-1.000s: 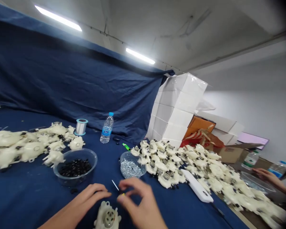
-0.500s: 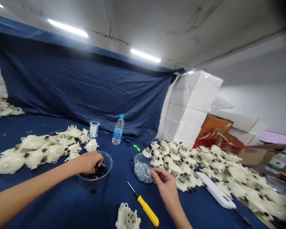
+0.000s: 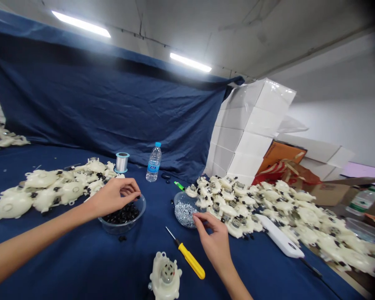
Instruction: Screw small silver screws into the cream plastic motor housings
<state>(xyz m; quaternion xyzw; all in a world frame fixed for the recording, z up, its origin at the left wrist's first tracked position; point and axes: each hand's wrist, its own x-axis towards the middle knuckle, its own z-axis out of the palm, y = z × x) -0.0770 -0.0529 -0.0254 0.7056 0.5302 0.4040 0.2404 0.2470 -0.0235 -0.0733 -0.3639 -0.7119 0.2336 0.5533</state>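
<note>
My left hand [image 3: 117, 195] is closed in a pinch above a clear plastic bowl [image 3: 117, 228] of small black parts [image 3: 122, 214]. A bit of black shows at its fingertips, apparently one of those parts. My right hand [image 3: 211, 234] pinches at the near right rim of another clear bowl [image 3: 176, 214], which holds small silver screws [image 3: 185, 213]; what lies between its fingertips is too small to make out. Between the hands lies a screwdriver [image 3: 190, 260] with a yellow handle. Near the front edge of view sits a cream plastic housing [image 3: 165, 278] with a round metal motor in it.
Piles of similar cream housings lie at left [image 3: 43, 189] and right [image 3: 231, 204]. Behind the bowls stand a wire spool [image 3: 121, 162] and a water bottle [image 3: 153, 163]. A white handheld device [image 3: 281, 237] with a cable rests at right, before stacked white boxes [image 3: 246, 129].
My left hand has risen out of the black parts and its fingertips now show above the bowl. My right hand stays by the screws. The view has tilted slightly.
</note>
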